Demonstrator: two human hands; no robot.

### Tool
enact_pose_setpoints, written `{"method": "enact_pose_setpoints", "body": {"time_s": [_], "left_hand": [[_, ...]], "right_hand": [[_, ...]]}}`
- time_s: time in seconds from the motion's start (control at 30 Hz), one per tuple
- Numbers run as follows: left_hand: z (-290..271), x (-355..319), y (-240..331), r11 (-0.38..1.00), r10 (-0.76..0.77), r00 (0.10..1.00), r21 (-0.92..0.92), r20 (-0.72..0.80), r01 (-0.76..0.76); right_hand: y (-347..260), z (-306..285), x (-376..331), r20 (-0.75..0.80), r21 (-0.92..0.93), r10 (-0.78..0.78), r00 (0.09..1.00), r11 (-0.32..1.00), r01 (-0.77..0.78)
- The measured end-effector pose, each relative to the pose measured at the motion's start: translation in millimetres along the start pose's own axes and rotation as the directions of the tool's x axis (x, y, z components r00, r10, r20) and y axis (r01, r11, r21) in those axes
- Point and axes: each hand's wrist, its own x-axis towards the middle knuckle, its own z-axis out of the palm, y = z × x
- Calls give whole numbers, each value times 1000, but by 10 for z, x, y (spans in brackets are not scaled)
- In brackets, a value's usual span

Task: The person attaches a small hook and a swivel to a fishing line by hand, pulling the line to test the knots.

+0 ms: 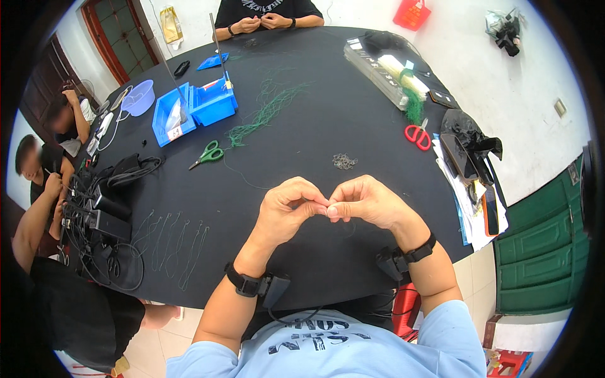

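Note:
Over the near middle of the table, my left hand (289, 210) and my right hand (367, 203) meet fingertip to fingertip, both closed in a pinch. A thin green thread (242, 178) runs from the left across the cloth to my left hand. Whatever sits between the right fingertips is too small to make out. Just beyond my hands lies a small pile of wiry metal pieces (344, 161), perhaps hooks. Green-handled scissors (208, 154) rest farther left, beside a loose tangle of green thread (268, 112). Several knotted thread lengths (181, 242) lie in a row at near left.
Blue bins (213, 104) and a purple basin (137, 99) stand at far left. Cables and black boxes (108, 220) crowd the left edge. Red-handled scissors (417, 134), a clear case (377, 74), papers and phones (459, 156) line the right. Other people sit around the table.

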Motion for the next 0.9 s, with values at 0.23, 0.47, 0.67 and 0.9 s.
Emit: {"method": "enact_pose_setpoints", "body": {"time_s": [0.23,0.47,0.67,0.9], "left_hand": [[16,17,29,984,-76,992,155,-97,90],[10,19,102,920,154,987,373,-55,-122],[58,-52,247,930,228,963,325,-143,-172],[-72,-272,488,948,171,938,311,-302,-72]], "right_hand": [[136,83,111,-258,-87,-218,941,976,202],[83,5,51,-105,-38,-112,988,993,109],[-153,152,-18,-104,-53,-91,990,995,86],[-313,484,-9,-170,-122,-98,981,990,78]]}}
